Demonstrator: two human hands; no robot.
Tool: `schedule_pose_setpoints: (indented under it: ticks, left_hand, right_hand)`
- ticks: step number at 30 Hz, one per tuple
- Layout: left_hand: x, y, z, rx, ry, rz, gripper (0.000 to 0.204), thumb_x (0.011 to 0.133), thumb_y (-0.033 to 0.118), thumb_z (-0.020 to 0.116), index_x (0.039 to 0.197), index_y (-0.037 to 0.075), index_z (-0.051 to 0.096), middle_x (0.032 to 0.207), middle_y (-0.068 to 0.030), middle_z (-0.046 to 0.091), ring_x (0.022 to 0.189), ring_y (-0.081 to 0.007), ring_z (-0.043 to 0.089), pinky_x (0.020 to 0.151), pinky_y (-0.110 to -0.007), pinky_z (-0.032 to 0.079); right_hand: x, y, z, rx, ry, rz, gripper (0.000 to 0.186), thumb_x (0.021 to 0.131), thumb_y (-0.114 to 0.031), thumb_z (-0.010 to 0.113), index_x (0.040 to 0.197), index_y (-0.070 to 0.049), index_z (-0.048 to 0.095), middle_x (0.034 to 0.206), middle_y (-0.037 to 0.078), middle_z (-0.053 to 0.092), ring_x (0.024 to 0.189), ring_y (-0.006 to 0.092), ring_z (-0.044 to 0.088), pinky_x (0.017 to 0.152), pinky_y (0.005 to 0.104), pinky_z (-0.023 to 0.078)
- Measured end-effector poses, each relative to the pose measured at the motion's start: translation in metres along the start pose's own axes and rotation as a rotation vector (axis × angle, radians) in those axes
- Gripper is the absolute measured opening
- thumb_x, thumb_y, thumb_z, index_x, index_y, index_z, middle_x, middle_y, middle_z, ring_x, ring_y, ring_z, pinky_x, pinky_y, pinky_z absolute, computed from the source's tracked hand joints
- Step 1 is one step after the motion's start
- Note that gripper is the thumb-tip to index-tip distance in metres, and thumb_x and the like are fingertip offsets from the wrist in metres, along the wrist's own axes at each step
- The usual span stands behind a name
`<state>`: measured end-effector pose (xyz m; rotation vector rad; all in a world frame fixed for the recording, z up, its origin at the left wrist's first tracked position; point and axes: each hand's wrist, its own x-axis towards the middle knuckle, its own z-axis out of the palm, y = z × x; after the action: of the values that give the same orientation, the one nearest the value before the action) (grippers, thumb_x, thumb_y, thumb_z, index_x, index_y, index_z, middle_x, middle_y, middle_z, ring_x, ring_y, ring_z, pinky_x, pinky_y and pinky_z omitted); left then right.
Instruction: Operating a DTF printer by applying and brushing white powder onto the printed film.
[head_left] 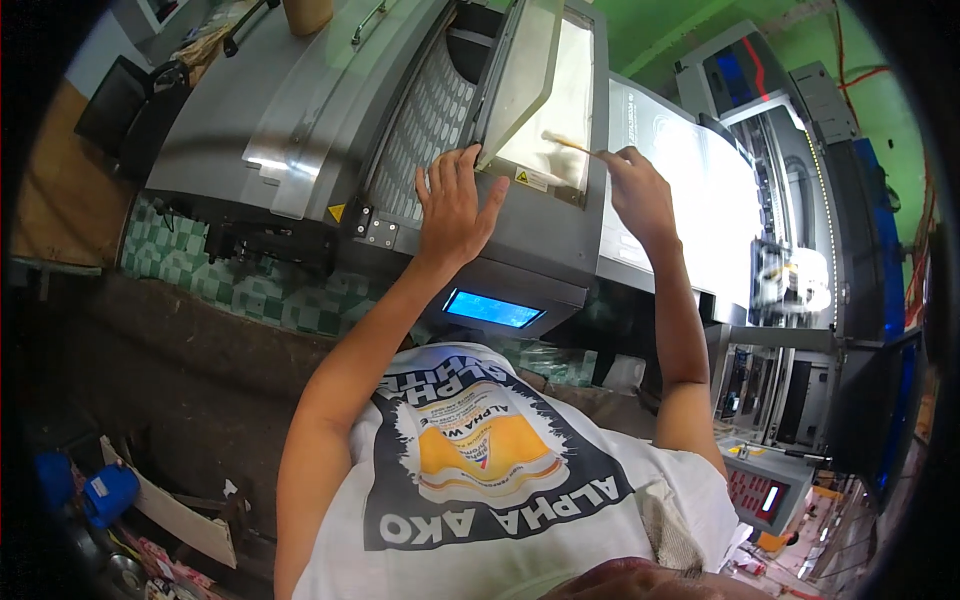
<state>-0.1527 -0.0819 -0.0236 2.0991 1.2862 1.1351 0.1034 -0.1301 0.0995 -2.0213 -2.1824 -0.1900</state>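
My left hand (pixel 458 205) lies with its fingers spread on the dark grey machine (pixel 530 225), fingertips close to the lower edge of a raised, translucent lid (pixel 528 75). Whether those fingertips bear on the lid, I cannot tell. Beneath the lid, an open compartment holds pale whitish powder (pixel 565 95). Pinched in my right hand (pixel 643 195) is a thin wooden stick like a brush (pixel 572 145). Its far end reaches over the powder at the compartment's right side; the tip is too small to make out.
A perforated metal bed (pixel 425 130) lies left of the compartment, beside a rounded grey cover (pixel 270 90). A lit blue screen (pixel 492 308) is on the machine's front. At right stand a bright white panel (pixel 680 180) and a printer-like machine (pixel 790 230). Blue containers (pixel 108 494) sit lower left.
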Motion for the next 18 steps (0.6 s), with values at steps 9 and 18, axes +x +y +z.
schedule_pose_setpoints:
  ticks: [9, 18]
  left_hand:
    - [0.001, 0.001, -0.002, -0.031, -0.054, -0.031, 0.067, 0.107, 0.056, 0.043, 0.149, 0.004, 0.042, 0.142, -0.0191, 0.048, 0.140, -0.0377, 0.041, 0.121, -0.063, 0.015]
    - [0.001, -0.001, 0.001, -0.030, -0.040, 0.015, 0.064, 0.105, 0.052, 0.050, 0.146, 0.004, 0.044, 0.140, -0.0182, 0.049, 0.137, -0.0364, 0.044, 0.118, -0.066, 0.019]
  right_hand:
    - [-0.027, -0.008, 0.008, 0.187, 0.156, 0.093, 0.029, 0.095, -0.002, 0.062, 0.121, -0.010, 0.072, 0.104, 0.012, 0.066, 0.096, 0.0315, 0.067, 0.080, 0.0413, 0.055]
    - [-0.029, 0.068, 0.134, 0.683, 0.482, 0.299, 0.022, 0.102, -0.012, 0.066, 0.122, -0.008, 0.074, 0.096, 0.008, 0.060, 0.090, 0.0188, 0.059, 0.082, 0.0305, 0.048]
